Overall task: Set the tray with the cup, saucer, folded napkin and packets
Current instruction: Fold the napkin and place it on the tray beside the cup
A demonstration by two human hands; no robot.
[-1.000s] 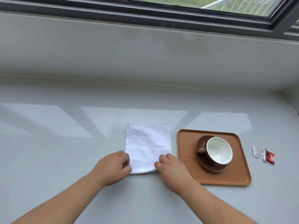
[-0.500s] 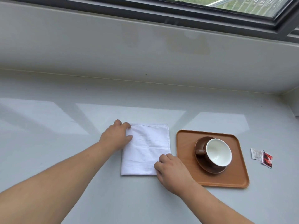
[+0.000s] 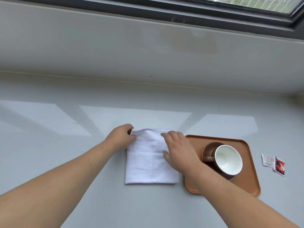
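On the pale grey windowsill counter, the white-lined brown cup and brown saucer already sit on the orange plastic tray, while the left hand pinches the far left corner of the white cloth napkin, the right hand lies flat and open on it mid-fold, and the two small paper packets wait off the tray.

Soft daylight from the window throws pale reflected patches on the glossy sill; edges bow, focus sharp.

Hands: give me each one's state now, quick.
Left hand: closed, pinching the far left corner of the white napkin.
Right hand: open, fingers spread flat on the napkin's right side, holding nothing.
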